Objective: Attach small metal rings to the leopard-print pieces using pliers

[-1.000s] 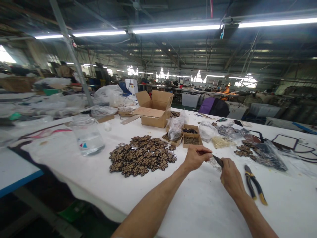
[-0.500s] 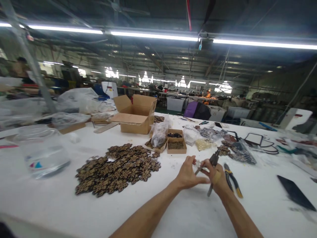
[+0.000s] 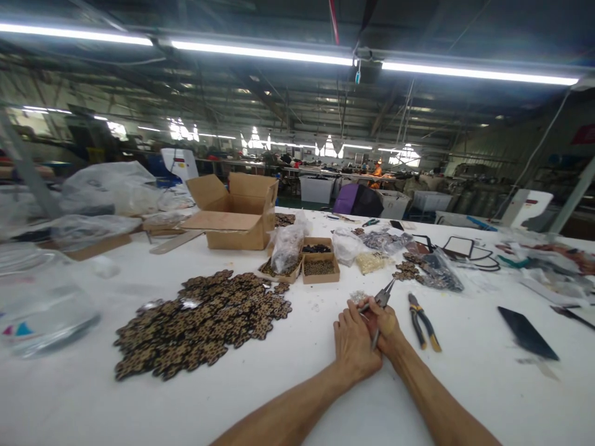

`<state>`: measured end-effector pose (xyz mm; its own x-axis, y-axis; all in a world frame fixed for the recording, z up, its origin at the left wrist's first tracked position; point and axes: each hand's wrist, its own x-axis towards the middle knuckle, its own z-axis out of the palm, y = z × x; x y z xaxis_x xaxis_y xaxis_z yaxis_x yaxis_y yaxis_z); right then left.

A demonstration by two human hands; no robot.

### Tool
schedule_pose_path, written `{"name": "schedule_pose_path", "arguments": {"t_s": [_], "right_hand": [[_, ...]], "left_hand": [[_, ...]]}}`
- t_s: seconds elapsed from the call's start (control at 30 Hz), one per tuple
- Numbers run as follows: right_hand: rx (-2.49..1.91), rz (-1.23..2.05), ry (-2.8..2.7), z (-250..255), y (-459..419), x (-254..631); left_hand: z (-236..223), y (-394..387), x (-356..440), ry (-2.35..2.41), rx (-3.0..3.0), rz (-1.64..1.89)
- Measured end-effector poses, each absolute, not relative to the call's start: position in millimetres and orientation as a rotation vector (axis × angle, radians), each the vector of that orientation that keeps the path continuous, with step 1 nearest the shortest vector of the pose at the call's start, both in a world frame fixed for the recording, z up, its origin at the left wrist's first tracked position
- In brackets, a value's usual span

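Note:
My right hand (image 3: 383, 325) is closed round a pair of thin-nosed pliers (image 3: 382, 301) whose jaws point up and away from me. My left hand (image 3: 352, 337) rests against it on the white table (image 3: 279, 384), fingers curled toward the plier handles; what they hold is hidden. A small glittering clear piece (image 3: 357, 297) lies just beyond the fingertips. A second pair of pliers with yellow and black handles (image 3: 422, 313) lies to the right of my hands.
A heap of brown flower-shaped cutouts (image 3: 204, 319) spreads to the left. Small cardboard trays of beads (image 3: 320, 267), plastic bags (image 3: 288, 244), an open carton (image 3: 237, 210) and a clear jar (image 3: 37, 297) stand behind. A dark flat piece (image 3: 527, 324) lies at right.
My view has swung to the right. My hands have come together and lowered onto the table with the pliers, which now point upward.

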<state>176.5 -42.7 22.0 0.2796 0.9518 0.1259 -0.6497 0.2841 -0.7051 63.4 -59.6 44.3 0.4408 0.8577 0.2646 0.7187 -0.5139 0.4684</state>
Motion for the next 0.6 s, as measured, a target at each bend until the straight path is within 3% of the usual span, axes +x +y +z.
{"name": "schedule_pose_path", "arguments": {"t_s": [0.6], "right_hand": [[-0.694,1.174,-0.410,24.7,-37.0,191.6]], "left_hand": [[42.0,-51.8,82.3,1.299,2.417,0.594]]}}
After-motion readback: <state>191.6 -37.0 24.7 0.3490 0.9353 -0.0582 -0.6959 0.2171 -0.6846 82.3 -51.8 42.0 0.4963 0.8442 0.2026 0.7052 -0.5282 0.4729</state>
